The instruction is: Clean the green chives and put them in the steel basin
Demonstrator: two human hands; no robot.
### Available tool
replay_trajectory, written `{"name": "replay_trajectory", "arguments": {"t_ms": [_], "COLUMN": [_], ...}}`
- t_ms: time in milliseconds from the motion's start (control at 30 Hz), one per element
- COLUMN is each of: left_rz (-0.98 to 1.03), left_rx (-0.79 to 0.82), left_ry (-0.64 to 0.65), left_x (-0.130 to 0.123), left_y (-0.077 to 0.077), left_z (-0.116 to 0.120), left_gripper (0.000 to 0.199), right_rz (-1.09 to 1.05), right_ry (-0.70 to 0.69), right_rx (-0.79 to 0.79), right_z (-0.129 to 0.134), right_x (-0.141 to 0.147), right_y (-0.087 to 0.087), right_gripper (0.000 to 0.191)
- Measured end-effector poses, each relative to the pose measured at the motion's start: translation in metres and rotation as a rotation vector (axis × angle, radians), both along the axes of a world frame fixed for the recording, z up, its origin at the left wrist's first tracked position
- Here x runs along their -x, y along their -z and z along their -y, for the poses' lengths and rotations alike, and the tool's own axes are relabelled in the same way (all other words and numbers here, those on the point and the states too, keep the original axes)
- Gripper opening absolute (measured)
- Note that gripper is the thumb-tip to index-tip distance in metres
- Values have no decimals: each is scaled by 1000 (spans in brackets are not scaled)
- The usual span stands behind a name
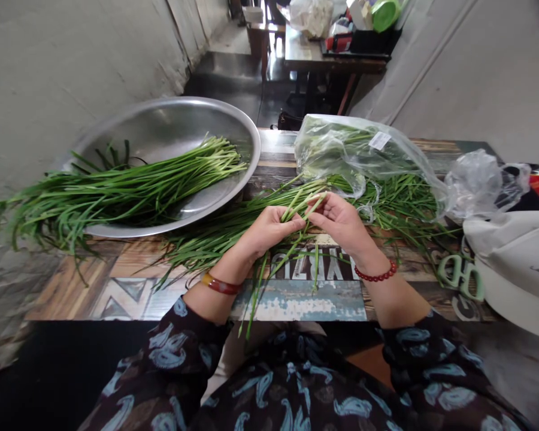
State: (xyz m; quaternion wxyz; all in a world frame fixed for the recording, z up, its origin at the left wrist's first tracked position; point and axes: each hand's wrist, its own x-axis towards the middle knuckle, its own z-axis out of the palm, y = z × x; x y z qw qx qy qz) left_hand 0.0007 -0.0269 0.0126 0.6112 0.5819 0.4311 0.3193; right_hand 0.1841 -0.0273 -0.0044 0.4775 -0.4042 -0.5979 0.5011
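- Slender green stalks point(293, 206) are gripped by the left hand point(269, 228), fingers closed.
- A pale stalk end point(316, 204) is pinched by the right hand point(336, 219).
- Picking-over seems underway; gentle pulling is called for.

- Light: soft, moderate; brightest in the background, beyond the metal basin point(161, 129).
- Glare: sheen on the basin's rim, on the floor point(229, 75) behind it, on the plastic bag point(348, 146) to its right.
- Shadow: near-black under the worktop point(323, 299), on the basin's near side.
- Focus: green stalks point(215, 233) beside the basin fairly sharp; wall point(72, 60) left of it soft.
- Distortion: wide-angle; cap point(516, 257) far right of the basin stretched.
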Motion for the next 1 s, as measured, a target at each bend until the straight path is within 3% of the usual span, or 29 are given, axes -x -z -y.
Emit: {"name": "replay_trajectory", "arguments": {"t_ms": [367, 600, 667, 800, 900, 967, 1000], "left_rz": [-28, -51, -46, -41, -33, -28, -26], "left_rx": [-5, -30, -41, -61, -76, -85, -87], "left_ry": [0, -48, -62, -81, -83, -78, -76], "left_x": [0, 2, 2, 2, 2, 2, 2], "left_y": [-4, -4, -3, -2, -1, -1, -1], "left_z": [1, 0, 0, 0, -1, -1, -1], "left_gripper": [37, 35, 34, 33, 32, 32, 32], "right_rz": [117, 99, 175, 431, 514, 486, 471], "right_ry": [43, 390, 447, 542, 698, 713, 646], "right_rx": [-97, -205, -223, -362, -458, -447, -436], "right_z": [-3, -12, -12, -12, -15, -15, -14], "right_x": [-5, -28, -36, -46, -55, -60, -61], "right_y": [2, -5, -9, -12, -12, -15, -17], "right_gripper": [31, 17, 9, 16, 19, 20, 20]}}
